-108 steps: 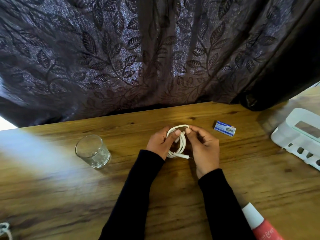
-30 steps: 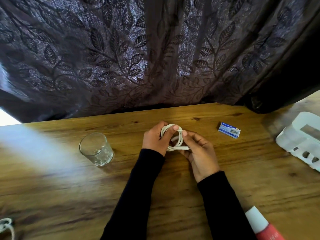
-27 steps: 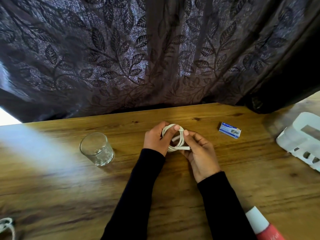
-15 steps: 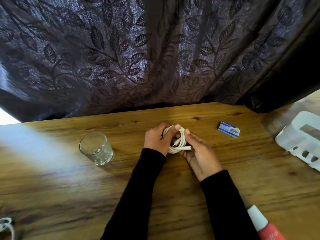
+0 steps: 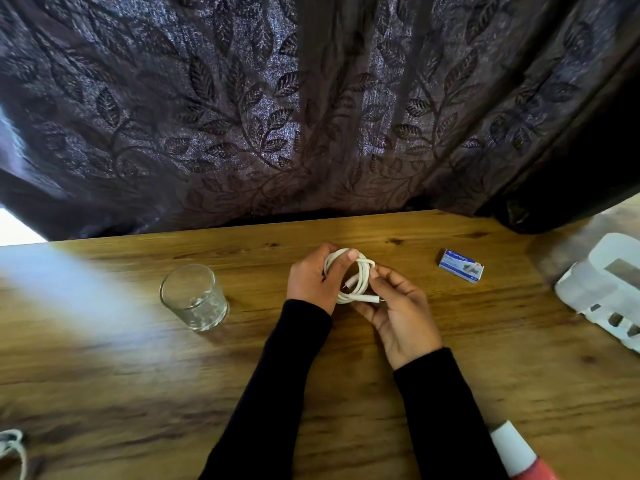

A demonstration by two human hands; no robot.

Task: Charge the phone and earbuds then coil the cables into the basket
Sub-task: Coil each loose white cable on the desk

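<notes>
A white cable (image 5: 362,279) is wound into a small coil just above the wooden table (image 5: 104,358), between both hands. My left hand (image 5: 311,282) grips the coil's left side, thumb over its top loop. My right hand (image 5: 398,313) cups the coil from the right and below, fingers curled on the loops. Two plug ends stick out of the coil, one inside the loop, one pointing right at the bottom. The white basket (image 5: 602,299) stands at the right edge, partly cut off. No phone or earbuds are visible.
An empty drinking glass (image 5: 193,296) stands left of my hands. A small blue box (image 5: 461,270) lies to the right. A red and white tube (image 5: 519,459) pokes in at the bottom right. Something white and cord-like (image 5: 12,445) sits at the bottom left corner. A dark leaf-patterned curtain (image 5: 311,98) hangs behind the table.
The coil has been wound tighter and the loose end tucked through it. My right hand has turned palm-up under the coil. My left hand keeps its grip.
</notes>
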